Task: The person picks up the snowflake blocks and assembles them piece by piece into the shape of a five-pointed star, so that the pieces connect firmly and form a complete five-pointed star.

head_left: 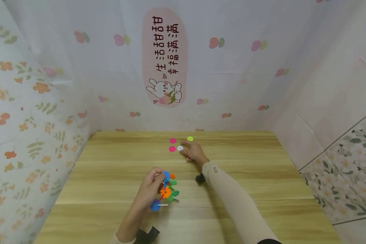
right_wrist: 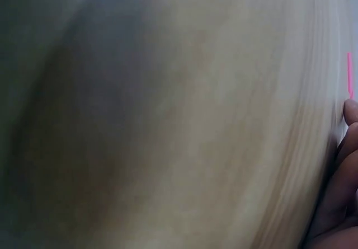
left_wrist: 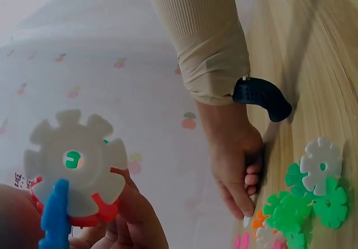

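My left hand (head_left: 149,186) pinches the blue part at the top of a joined cluster of coloured flower-shaped discs, with an orange disc (head_left: 165,192) and green ones (head_left: 174,194) below. In the left wrist view a white disc (left_wrist: 45,162) and a blue one (left_wrist: 55,215) stand close by its fingers. Farther back, my right hand (head_left: 195,152) reaches down to a white disc (head_left: 180,148) on the table, fingertips at its edge. The right wrist view shows only part of that hand (right_wrist: 341,187), at the right edge.
Two pink discs (head_left: 172,149) lie left of the white one on the wooden table (head_left: 109,162). A yellow-green disc (head_left: 190,138) lies behind the right hand. Patterned cloth (head_left: 231,74) hangs beyond the table's back edge, with more cloth at both sides.
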Tool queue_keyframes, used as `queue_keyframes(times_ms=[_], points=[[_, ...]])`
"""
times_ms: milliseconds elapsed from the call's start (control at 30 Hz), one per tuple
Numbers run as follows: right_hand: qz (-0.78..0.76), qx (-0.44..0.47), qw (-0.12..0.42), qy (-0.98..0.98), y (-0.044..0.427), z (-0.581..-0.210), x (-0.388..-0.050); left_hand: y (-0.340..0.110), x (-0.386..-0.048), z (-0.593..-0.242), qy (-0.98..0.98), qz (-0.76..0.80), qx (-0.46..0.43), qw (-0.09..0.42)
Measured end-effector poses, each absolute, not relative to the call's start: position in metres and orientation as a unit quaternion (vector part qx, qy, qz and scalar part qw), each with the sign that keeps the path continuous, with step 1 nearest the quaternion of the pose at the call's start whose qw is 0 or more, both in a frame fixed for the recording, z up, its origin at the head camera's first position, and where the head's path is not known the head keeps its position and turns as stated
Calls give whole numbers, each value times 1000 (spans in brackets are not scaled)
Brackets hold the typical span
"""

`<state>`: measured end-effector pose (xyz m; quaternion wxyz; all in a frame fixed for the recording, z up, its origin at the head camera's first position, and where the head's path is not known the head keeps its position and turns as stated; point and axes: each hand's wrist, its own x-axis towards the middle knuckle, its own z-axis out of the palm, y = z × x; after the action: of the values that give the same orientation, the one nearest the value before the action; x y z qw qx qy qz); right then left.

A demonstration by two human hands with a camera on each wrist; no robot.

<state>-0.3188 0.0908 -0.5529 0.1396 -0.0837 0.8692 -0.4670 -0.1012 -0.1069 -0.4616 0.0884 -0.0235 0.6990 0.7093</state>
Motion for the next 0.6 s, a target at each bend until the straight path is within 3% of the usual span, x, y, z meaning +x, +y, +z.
queue_keyframes(times_ms=[233,600], points=[[-422,-107,96,895,84,-555,-314,-106,-100,-463,701,707,-8,92],[-412,-114,103,898,84,-553,-314,-107,-100,-461,706,703,4,87]])
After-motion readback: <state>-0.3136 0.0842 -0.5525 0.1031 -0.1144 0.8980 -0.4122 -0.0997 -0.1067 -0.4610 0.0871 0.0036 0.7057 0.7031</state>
